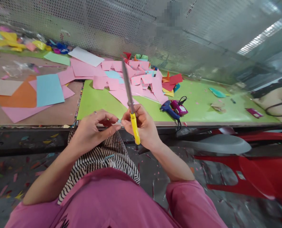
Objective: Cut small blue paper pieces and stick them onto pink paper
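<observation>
A pair of scissors (129, 98) with yellow handles is in my right hand (147, 128), its blades pointing up and away from me over the table edge. The thumb and fingertips of that hand also meet a tiny pale blue scrap of paper (119, 121). From the other side, my left hand (97, 128) pinches the same scrap between thumb and forefinger. Beyond both hands lies a heap of cut and folded pink paper (141, 79), with some light blue pieces among it. A narrow blue strip (109, 156) rests on my striped lap.
A blue glue gun (169, 109) and a purple box (179, 108) with a black cord lie right of the heap. Blue (50, 90) and orange sheets (19, 98) are at left. A red chair (259, 174) stands at lower right. Paper scraps litter the floor.
</observation>
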Available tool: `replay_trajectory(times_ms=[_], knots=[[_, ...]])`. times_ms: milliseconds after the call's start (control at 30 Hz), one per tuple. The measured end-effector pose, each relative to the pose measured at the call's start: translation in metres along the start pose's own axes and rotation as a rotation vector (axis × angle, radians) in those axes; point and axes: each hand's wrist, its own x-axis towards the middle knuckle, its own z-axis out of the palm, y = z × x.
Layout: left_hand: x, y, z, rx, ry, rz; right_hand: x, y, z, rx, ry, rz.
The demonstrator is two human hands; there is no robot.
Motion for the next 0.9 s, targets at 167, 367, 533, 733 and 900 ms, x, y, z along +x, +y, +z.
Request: replay_trajectory(times_ms=[167, 367, 533, 733, 900], knots=[[-0.005, -0.006, 0.022, -0.421, 0.152, -0.135, -0.001, 0.005, 0.016, 0.117, 0.149, -0.055], [-0.009, -0.010, 0.040, -0.609, 0.280, -0.141, -0.006, 0.008, 0.030, 0.134, 0.260, -0.137], [-0.007, -0.012, 0.037, -0.587, 0.254, -0.090, -0.007, 0.014, 0.031, 0.162, 0.248, -0.178], [-0.005, 0.001, 0.011, -0.032, 0.090, 0.064, -0.011, 0.013, 0.011, 0.105, 0.148, -0.113], [-0.002, 0.015, -0.001, 0.321, -0.038, 0.144, -0.016, 0.011, -0.004, -0.040, 0.029, -0.077]])
